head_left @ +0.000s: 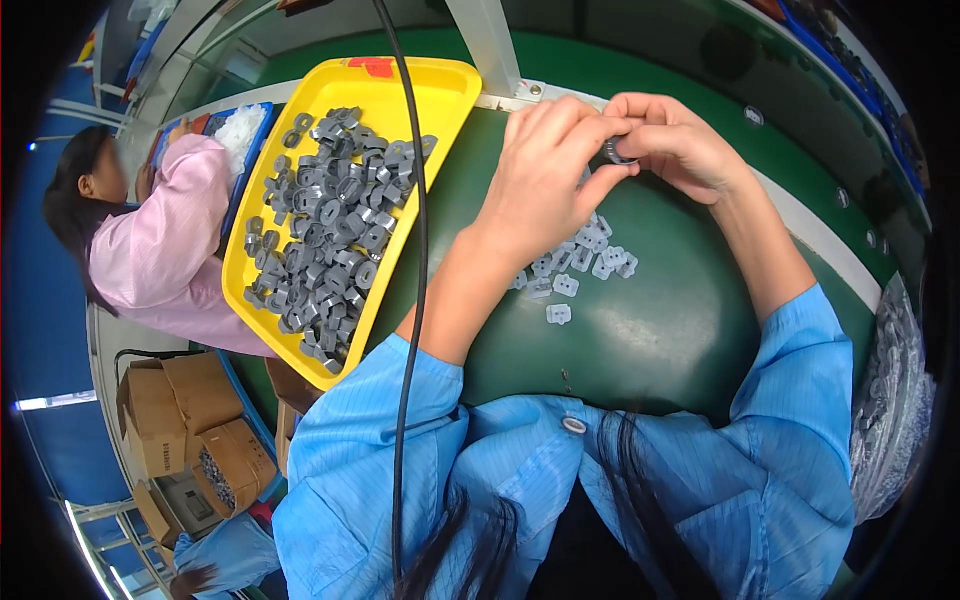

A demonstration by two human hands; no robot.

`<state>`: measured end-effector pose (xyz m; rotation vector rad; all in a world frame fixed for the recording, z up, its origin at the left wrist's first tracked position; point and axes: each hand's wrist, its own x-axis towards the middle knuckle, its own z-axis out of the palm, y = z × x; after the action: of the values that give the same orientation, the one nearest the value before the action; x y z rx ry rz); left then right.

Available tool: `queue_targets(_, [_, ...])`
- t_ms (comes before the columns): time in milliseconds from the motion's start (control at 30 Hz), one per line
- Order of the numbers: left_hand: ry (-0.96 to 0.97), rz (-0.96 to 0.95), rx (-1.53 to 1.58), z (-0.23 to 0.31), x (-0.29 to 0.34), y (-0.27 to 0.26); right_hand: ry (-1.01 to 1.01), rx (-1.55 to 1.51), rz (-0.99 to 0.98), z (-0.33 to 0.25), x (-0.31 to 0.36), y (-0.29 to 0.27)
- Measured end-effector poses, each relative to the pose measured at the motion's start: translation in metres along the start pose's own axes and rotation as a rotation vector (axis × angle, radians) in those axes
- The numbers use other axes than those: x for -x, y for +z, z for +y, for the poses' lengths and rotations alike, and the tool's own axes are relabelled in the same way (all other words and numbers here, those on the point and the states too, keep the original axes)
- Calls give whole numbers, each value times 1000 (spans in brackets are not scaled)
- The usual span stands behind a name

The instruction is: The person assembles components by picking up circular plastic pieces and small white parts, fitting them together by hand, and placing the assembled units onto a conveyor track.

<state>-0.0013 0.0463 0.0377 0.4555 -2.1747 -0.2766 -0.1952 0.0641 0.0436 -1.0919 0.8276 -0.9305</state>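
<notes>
Both my hands meet above the far part of the green table. Between their fingertips is a small dark grey ring-shaped part (617, 151), mostly covered by the fingers. My right hand (685, 150) curls round it, thumb and fingers closed. From the other side my left hand (548, 170) pinches at it with thumb and forefinger. Beneath my left hand lie several small translucent plastic pieces (565, 286) with holes in them, some hidden by the hand. Left of my left forearm stands a yellow tray (455, 95) with a heap of grey plastic parts (335, 215).
A black cable (421, 220) hangs down across the tray's right side. Beyond the table rises a pale metal post (485, 45). A person in pink (165, 235) sits at the left, near cardboard boxes (155, 415). Clear plastic bags (890, 410) lie at the far right.
</notes>
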Motion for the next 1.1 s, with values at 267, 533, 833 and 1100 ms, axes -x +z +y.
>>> queue_targets(267, [-427,-555,-435,-43,5,-114,-76,639,729,23,5,-96])
queue_targets(533, [-497,-762,-465,-90,10,-103,-375,1025,834,12,6,-68])
queue_targets(833, [-561,-188,-277,-95,1,-91,-222,903,275,7,5,3])
queue_targets(1100, [-1089,43,1422,-62,-13,-31,-338,1228,110,27,8,5])
